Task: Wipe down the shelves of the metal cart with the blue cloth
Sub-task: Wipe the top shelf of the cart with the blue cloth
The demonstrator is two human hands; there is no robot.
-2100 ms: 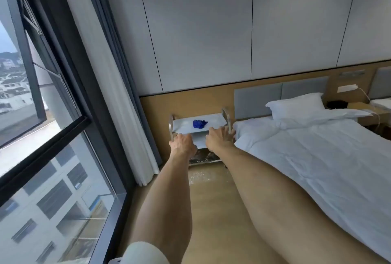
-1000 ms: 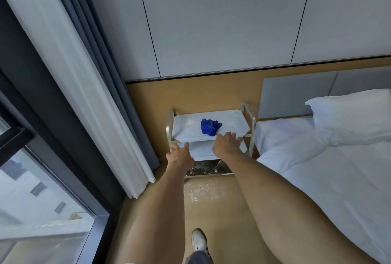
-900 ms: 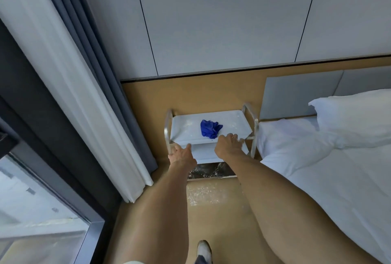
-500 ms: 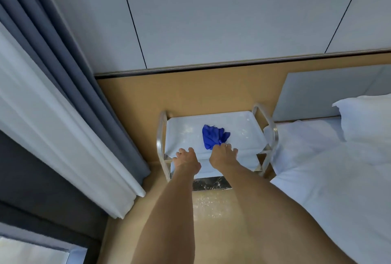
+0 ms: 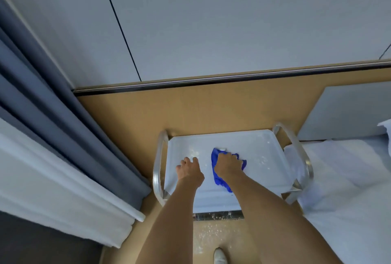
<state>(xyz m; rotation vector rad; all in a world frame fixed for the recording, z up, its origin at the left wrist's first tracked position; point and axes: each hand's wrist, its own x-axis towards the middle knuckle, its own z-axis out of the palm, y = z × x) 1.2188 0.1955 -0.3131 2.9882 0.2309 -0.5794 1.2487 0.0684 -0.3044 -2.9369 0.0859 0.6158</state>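
On the cart shelf [image 5: 262, 153], blue cloth [image 5: 220, 179] under right hand [image 5: 227, 163].

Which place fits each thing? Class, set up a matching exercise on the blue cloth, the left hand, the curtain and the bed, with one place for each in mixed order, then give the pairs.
Things:
1. blue cloth
2. left hand
3. curtain
4. bed

Places:
A. right of the metal cart
B. on the top shelf, under the right hand
C. left of the cart, by the wall
D. over the top shelf, left of the cloth

Pairs: 1-B, 2-D, 3-C, 4-A
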